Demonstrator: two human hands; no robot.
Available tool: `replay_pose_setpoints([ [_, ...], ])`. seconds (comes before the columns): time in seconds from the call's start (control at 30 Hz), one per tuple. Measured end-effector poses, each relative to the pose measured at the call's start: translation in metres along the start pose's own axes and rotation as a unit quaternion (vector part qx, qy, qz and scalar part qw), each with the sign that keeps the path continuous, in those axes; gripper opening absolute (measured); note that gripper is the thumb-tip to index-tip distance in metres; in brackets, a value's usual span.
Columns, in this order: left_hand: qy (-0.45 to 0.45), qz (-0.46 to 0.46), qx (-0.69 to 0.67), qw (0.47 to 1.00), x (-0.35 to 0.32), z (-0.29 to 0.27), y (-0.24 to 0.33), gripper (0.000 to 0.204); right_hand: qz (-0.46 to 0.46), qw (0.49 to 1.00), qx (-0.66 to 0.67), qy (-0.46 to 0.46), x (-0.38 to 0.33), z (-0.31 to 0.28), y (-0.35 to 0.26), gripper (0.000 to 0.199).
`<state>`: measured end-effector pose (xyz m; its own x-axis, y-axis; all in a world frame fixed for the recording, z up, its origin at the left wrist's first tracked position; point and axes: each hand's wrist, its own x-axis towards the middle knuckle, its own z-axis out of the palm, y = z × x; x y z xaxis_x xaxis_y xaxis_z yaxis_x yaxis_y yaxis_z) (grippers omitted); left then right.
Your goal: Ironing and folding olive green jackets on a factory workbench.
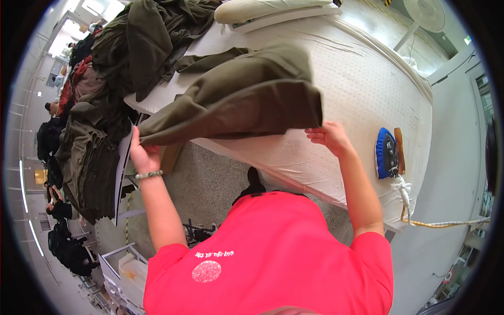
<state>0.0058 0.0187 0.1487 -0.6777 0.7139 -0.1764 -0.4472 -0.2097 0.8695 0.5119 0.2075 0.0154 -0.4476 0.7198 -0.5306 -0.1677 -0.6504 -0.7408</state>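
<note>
my left hand (144,156) pinched the olive garment (247,100) at its left end, my right hand (329,136) gripped its right corner. its long axis ran left-right between my 2 hands, lifted over the white tabletop (367,89).

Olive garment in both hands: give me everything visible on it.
The olive garment is a dark olive-green woven piece, folded over itself with soft creases, a sleeve-like part trailing toward the back. It hangs stretched across the near edge of the white padded ironing table. The left hand pinches its lower left corner off the table; the right hand holds its right edge against the padding.
</note>
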Motion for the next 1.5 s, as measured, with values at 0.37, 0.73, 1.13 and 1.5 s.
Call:
replay_pose_setpoints([
  [0.37, 0.000, -0.080, -0.028, 0.996, 0.053, -0.049, -0.011, 0.035, -0.072, 0.921, -0.373, 0.080, 0.014, 0.020, 0.020, 0.016],
  [0.73, -0.171, -0.213, -0.029, 0.961, 0.144, -0.134, 0.000, 0.038, -0.097, 0.979, -0.142, 0.106, 0.011, 0.081, 0.007, 0.020],
  [1.13, -0.199, -0.081, 0.088, 0.973, 0.177, -0.078, 0.021, 0.037, -0.003, 0.981, -0.171, 0.094, 0.010, 0.130, -0.002, 0.023],
  [1.5, -0.481, 0.122, 0.187, 0.848, 0.118, 0.049, 0.085, 0.045, -0.471, 0.740, 0.145, 0.459, -0.328, 0.049, -0.067, 0.037],
])
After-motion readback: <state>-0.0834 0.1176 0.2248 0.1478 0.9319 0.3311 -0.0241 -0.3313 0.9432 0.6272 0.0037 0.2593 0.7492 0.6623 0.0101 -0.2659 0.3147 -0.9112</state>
